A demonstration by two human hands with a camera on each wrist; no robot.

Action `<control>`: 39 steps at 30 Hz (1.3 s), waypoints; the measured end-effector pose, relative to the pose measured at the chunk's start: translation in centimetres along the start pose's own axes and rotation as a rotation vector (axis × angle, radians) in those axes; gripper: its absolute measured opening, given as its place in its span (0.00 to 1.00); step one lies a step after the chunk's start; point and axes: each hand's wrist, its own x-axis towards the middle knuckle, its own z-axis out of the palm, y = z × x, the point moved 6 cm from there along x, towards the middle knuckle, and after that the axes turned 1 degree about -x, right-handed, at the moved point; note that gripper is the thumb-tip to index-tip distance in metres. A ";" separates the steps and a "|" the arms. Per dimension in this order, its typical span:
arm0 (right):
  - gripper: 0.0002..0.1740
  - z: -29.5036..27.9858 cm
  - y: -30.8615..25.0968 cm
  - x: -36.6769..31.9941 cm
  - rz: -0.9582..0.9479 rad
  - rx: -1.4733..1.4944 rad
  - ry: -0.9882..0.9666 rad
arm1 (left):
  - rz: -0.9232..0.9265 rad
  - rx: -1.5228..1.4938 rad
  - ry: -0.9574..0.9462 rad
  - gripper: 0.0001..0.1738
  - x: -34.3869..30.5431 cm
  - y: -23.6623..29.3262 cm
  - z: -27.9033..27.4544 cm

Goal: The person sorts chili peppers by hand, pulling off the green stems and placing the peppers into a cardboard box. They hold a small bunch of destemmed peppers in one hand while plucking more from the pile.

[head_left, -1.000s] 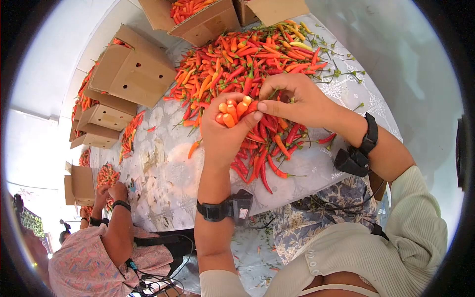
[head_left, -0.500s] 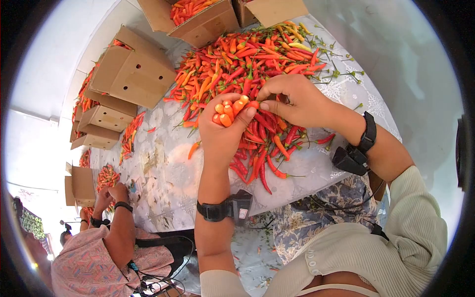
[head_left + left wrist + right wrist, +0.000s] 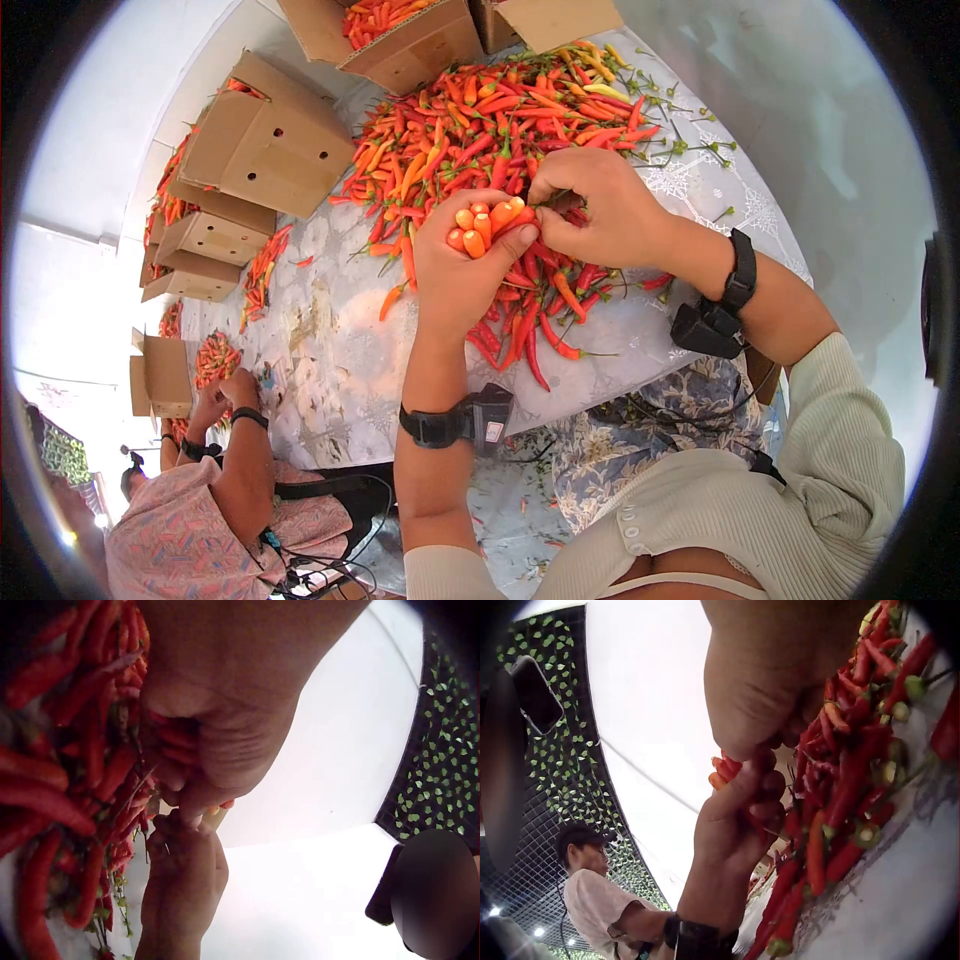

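Note:
My left hand (image 3: pixel 455 275) grips a small bunch of orange-red chili peppers (image 3: pixel 482 228), their pale, stemless ends facing up. A red chili pepper (image 3: pixel 518 220) lies across its thumb side, where my right hand (image 3: pixel 612 208) pinches the end with thumb and forefinger. The pinched tip is hidden by the fingertips. Both hands meet over the near part of a large pile of red and orange chilies (image 3: pixel 430 150), many with green stems. In the left wrist view the right hand (image 3: pixel 184 877) meets the left at the fingertips; the right wrist view shows the left hand (image 3: pixel 731 832) curled round its bunch.
Cardboard boxes (image 3: pixel 270 145) of chilies stand along the table's far left side, with another box (image 3: pixel 420 55) at the back. Loose green stems (image 3: pixel 690 145) are scattered at the right on the patterned tablecloth (image 3: pixel 350 370). Another person (image 3: pixel 215 520) works at the left over a smaller heap (image 3: pixel 215 355).
Both hands have shifted slightly, first left and then back right. The right hand's fingers have closed in more tightly at the red chili's end; the left keeps its bunch.

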 end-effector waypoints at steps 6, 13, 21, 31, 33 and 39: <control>0.08 0.0 -0.1 0.0 0.000 0.064 0.017 | -0.054 -0.026 0.006 0.17 -0.1 -0.1 -0.2; 0.07 0.0 0.3 -0.1 0.124 0.235 -0.037 | -0.029 -0.076 -0.013 0.17 -0.1 -0.2 0.0; 0.03 1.6 1.7 -0.5 0.325 0.709 -0.153 | -0.179 -0.219 0.001 0.16 -0.3 -0.4 -0.3; 0.06 2.5 1.8 -0.8 0.485 0.987 -0.318 | -0.241 -0.388 -0.126 0.12 -0.3 -0.4 0.1; 0.06 2.5 1.7 -0.9 0.506 1.006 -0.323 | -0.253 -0.403 -0.129 0.11 -0.4 -0.1 0.3; 0.08 2.8 2.2 -1.0 0.508 1.206 -0.329 | -0.244 -0.410 -0.078 0.11 -0.4 -0.2 0.6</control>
